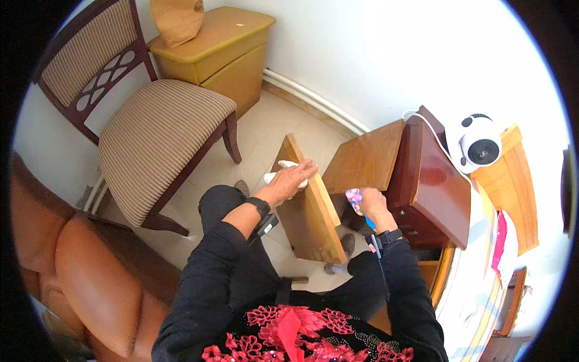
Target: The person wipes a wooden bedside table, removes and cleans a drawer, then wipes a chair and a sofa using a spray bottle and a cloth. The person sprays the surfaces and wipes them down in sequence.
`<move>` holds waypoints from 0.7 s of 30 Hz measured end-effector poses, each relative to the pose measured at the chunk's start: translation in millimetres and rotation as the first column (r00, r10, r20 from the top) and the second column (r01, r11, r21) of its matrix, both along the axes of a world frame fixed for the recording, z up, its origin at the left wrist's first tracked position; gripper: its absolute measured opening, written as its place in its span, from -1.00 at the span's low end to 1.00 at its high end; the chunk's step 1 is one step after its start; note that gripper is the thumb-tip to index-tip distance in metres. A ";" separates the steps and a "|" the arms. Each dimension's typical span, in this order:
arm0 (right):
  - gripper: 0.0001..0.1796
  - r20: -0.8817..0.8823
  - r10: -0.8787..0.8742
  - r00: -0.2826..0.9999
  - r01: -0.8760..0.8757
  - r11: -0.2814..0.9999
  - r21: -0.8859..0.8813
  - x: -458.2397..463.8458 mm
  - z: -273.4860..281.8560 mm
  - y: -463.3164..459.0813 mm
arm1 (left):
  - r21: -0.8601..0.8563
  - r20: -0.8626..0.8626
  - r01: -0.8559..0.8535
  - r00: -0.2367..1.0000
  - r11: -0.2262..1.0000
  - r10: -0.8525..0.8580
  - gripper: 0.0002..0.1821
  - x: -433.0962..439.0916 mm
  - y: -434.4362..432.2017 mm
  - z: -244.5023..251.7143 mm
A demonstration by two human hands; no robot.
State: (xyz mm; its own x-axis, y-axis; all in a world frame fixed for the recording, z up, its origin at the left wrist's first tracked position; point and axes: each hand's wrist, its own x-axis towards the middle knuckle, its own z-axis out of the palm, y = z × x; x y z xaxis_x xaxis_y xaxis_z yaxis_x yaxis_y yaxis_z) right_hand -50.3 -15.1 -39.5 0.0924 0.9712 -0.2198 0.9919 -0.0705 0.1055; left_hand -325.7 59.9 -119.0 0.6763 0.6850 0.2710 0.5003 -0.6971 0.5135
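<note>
My left hand is at the upper edge of a wooden board, which stands tilted between my knees. Bunched white cloth or tissue shows under and beside its fingers. A paler wooden strip runs along the board's right side. Further right, my right hand grips a crumpled, multicoloured soft item, patterned pink, purple and blue; whether it is cloth or a packet I cannot tell. Just beyond that hand is a brown wooden panel, beside a dark red nightstand.
A striped-seat chair stands ahead left, near a yellow-brown cabinet bearing a paper bag. White pipes follow the wall. Right are a white fan-like device with its cord and a bed. A brown leather seat is left.
</note>
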 end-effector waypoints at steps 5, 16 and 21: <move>-0.55 -0.383 0.344 0.857 -0.060 0.806 0.589 -71.6 3.1 61.0 | 0.052 0.095 -0.004 0.995 0.999 -0.001 -0.15 -1.7 -3.1 -2.1; -0.57 -0.269 -0.010 0.963 0.054 0.986 0.159 -98.8 -3.5 129.1 | 0.020 0.045 0.014 0.999 1.000 -0.015 -0.12 -13.1 -7.0 -1.0; -0.70 -0.415 0.543 0.730 -0.342 0.815 0.467 -103.7 -21.9 109.9 | -0.029 -0.018 0.038 0.999 0.999 -0.039 -0.07 -9.6 -5.1 2.4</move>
